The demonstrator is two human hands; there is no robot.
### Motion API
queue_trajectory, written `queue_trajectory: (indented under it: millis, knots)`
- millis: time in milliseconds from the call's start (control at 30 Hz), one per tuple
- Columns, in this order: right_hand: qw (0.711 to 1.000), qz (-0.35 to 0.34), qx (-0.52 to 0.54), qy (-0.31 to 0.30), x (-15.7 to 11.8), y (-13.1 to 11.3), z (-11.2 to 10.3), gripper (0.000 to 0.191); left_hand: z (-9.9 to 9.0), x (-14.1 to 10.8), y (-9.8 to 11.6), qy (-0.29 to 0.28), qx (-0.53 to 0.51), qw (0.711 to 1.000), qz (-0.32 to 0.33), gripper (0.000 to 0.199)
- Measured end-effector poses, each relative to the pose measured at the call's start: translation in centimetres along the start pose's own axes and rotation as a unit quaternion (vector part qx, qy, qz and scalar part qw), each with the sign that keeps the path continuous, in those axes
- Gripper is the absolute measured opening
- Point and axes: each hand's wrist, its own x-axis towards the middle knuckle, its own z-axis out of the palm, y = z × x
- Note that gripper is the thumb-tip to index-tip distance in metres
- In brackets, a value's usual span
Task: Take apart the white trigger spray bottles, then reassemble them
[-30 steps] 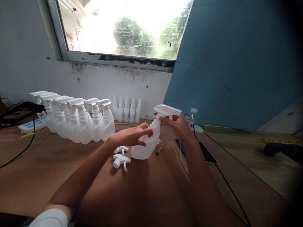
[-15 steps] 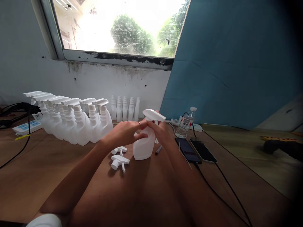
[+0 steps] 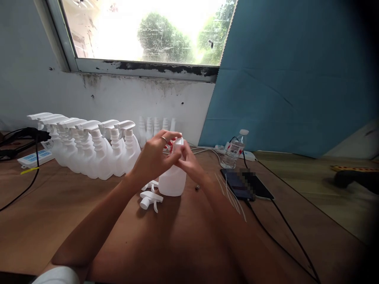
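**Both hands on the spray bottle, centre frame**

Going left to right.

Far left edge: black cables (image 3: 17, 138) and a white power strip (image 3: 31, 158) on the wooden table (image 3: 59, 221).

Left-centre: I see a row of finished spray bottles (image 3: 89, 152), white, trigger heads on, standing upright and packed touching each other. Behind them, against the wall under the window (image 3: 142, 31), a short row of bare bottles (image 3: 155, 128) without heads.

Centre: my left hand (image 3: 152, 159) is curled around the neck area of the white bottle (image 3: 172, 179), ring visible on one finger. Gripping, not flat. My right hand (image 3: 189, 163) comes in from the other side, fingers pinched on the trigger head (image 3: 177, 142) at the bottle's top. Head is mostly hidden by both hands; I can't tell whether it's fully seated. Bottle stands upright on the table, base down, middle of the frame.

Just lower left of the bottle: two loose trigger heads (image 3: 150, 197) lying on the table, near its base.

Right of the bottle: a small dark pen-like item (image 3: 197, 187), thin white dip tubes (image 3: 233, 195) lying loose, then two phones (image 3: 247, 184) side by side with a black cable (image 3: 281, 240) running to the lower right. Behind them a clear water bottle (image 3: 235, 150) stands upright.

Upper right: blue panel (image 3: 296, 71) leaning against the wall.
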Motion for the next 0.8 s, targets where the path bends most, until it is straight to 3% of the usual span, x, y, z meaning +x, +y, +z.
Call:
queue_trajectory:
  millis: [100, 267, 400, 467, 567, 733, 800]
  knots:
    - [0.995, 0.021, 0.089, -0.044, 0.0, 0.0, -0.9, 0.051, -0.4, 0.2, -0.9, -0.006, -0.062, 0.997, -0.041, 0.027]
    - [0.984, 0.024, 0.175, -0.004, -0.2, 0.9, -0.3, 0.033, -0.7, 0.5, -2.0, -0.025, -0.148, 0.986, -0.068, 0.027]
    - [0.982, -0.009, 0.167, 0.082, -0.1, 1.0, 0.8, 0.039, -0.9, 0.6, -2.2, -0.041, -0.167, 0.983, -0.072, 0.020]
    - [0.982, -0.017, 0.169, 0.083, -0.1, 0.9, 0.9, 0.041, -0.9, 0.7, -2.1, -0.040, -0.169, 0.982, -0.073, 0.017]
    - [0.984, -0.016, 0.171, 0.039, -0.2, 0.8, 0.9, 0.036, -0.8, 0.7, -2.2, -0.034, -0.165, 0.983, -0.078, 0.018]
    - [0.983, -0.021, 0.098, 0.155, -0.4, 0.7, 1.6, 0.041, -0.7, 0.8, -2.4, -0.035, -0.155, 0.984, -0.078, 0.018]
    - [0.986, -0.029, 0.099, 0.135, -0.5, 0.7, 1.8, 0.035, -0.8, 0.8, -2.3, -0.033, -0.146, 0.986, -0.074, 0.017]
